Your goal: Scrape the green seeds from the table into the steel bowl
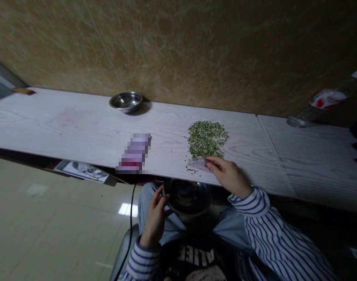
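1. Head view: right hand (232,177), thumb and fingers pinched together on right end of thin translucent curved-edged scraper (198,162). Scraper is on the near side of the bean patch, long axis roughly left-right, free end pointing left.
2. Small round green beans (206,137), loose grainy patch on pale wood-grain tabletop (87,128); a few strays near the scraper and front edge.
3. Left hand (155,218), thumb and fingers clamped on left rim of round shiny metal bowl (188,197). Bowl sits just below the table edge, over the lap, open side up; a few green bits near its far rim.
4. Second bowl, shallow polished steel (126,102), upright near the marbled tan wall (178,50).
5. Pixelated lilac rectangle (135,153), red band at near end, long axis slanting toward wall; writing unreadable.
6. Clear plastic bottle (327,98), red-and-white label, text unreadable.
7. Blue-striped white sleeves (277,234); black top (196,259) with pale lettering, partly readable as "ALIE".
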A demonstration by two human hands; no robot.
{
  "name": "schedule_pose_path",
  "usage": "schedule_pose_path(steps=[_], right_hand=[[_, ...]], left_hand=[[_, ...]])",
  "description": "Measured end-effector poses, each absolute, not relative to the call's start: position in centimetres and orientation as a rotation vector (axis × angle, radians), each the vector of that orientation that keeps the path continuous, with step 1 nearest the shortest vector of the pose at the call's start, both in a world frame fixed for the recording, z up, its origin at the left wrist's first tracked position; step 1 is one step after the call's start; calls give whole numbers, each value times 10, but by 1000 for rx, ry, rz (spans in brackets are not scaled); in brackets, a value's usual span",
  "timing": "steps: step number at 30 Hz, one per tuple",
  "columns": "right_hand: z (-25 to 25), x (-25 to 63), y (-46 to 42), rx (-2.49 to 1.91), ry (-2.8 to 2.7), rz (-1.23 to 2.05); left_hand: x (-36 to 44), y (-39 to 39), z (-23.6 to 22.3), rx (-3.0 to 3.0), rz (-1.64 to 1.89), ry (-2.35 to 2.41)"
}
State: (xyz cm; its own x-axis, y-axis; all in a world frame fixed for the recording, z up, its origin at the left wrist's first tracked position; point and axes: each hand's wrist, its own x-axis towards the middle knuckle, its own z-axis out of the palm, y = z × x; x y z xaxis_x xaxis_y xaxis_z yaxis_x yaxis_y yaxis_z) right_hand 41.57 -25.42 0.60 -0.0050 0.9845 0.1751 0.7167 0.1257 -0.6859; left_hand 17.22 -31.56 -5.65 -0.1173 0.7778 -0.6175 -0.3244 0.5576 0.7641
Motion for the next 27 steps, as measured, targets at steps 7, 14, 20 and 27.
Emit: schedule_pose_path(steps=[7, 14, 20, 27], right_hand=[[4, 418, -255, -1717, -1692, 456], [5, 410, -253, -1746, -1695, 456], [4, 418, -247, -1811, -1633, 404], [5, 411, -245, -1750, -1640, 461]], left_hand=[[173, -314, -58, 418, 995, 1386], [172, -314, -61, 411, 989, 1366], [170, -314, -64, 407, 994, 1351], [168, -313, -62, 383, 1012, 1351]])
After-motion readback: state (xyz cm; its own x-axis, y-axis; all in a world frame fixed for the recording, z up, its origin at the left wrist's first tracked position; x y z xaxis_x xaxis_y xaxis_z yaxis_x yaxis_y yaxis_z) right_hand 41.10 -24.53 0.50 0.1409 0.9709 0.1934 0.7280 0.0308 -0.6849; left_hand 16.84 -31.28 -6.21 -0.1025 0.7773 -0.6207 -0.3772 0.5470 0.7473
